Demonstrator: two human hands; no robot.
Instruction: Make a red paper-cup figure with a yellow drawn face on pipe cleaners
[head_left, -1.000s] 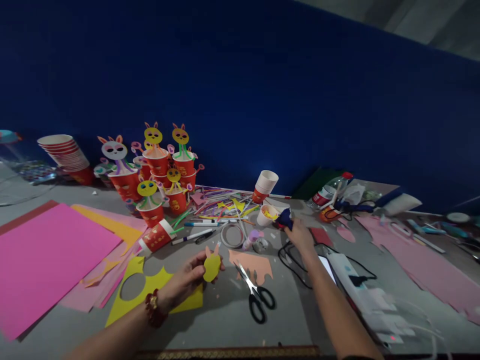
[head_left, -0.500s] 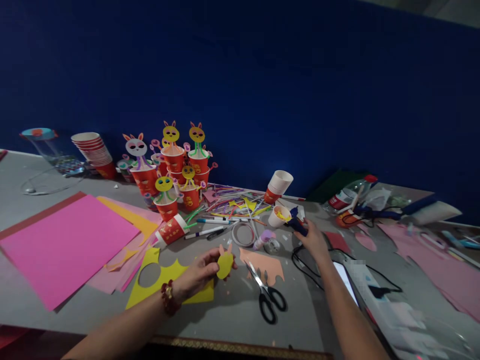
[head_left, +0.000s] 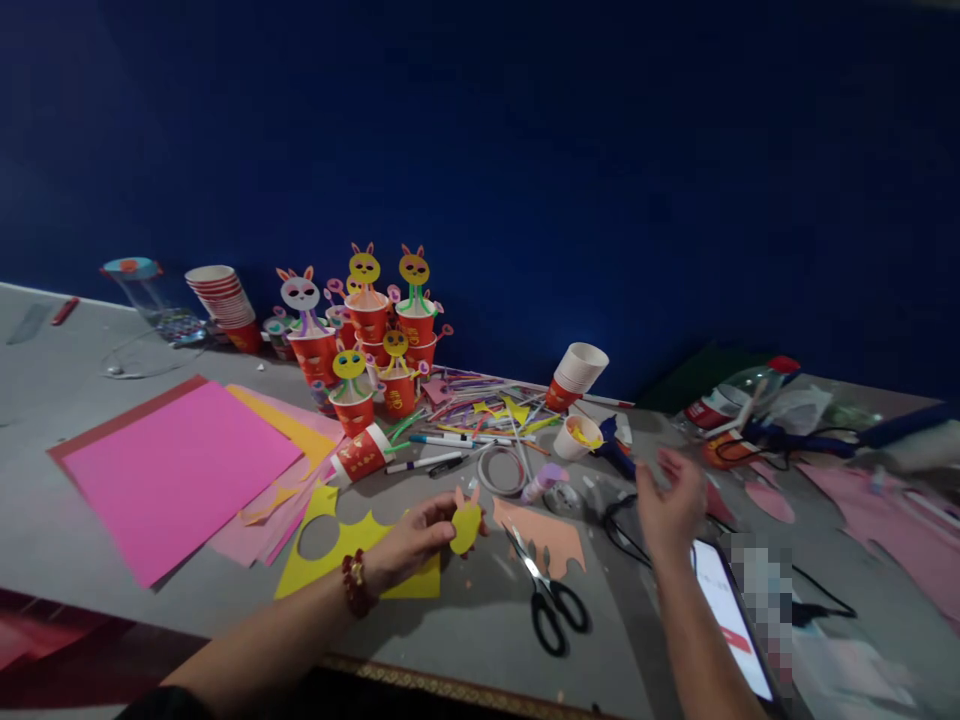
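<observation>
My left hand (head_left: pixel 409 545), with a red bead bracelet at the wrist, pinches a small yellow paper head with pink ears (head_left: pixel 466 522) just above the table. My right hand (head_left: pixel 670 507) hovers over the table with fingers spread, holding nothing. A blue glue gun (head_left: pixel 616 447) lies a little beyond it, beside a small white cup (head_left: pixel 578 436). Black-handled scissors (head_left: pixel 547 595) rest between my hands, next to a peach paper scrap (head_left: pixel 546 531).
Red paper cups topped with paper animal faces (head_left: pixel 371 340) stand at the back by a blue wall. Pink sheets (head_left: pixel 176 470) and a cut yellow sheet (head_left: pixel 337 545) lie left. A phone (head_left: pixel 731 615), cables, pens, straws, cup stacks (head_left: pixel 576 372) and a bottle (head_left: pixel 739 392) clutter the right.
My right hand has let go of the blue glue gun and drawn back toward me, fingers now spread. The view has shifted left. My left hand still holds the yellow cutout.
</observation>
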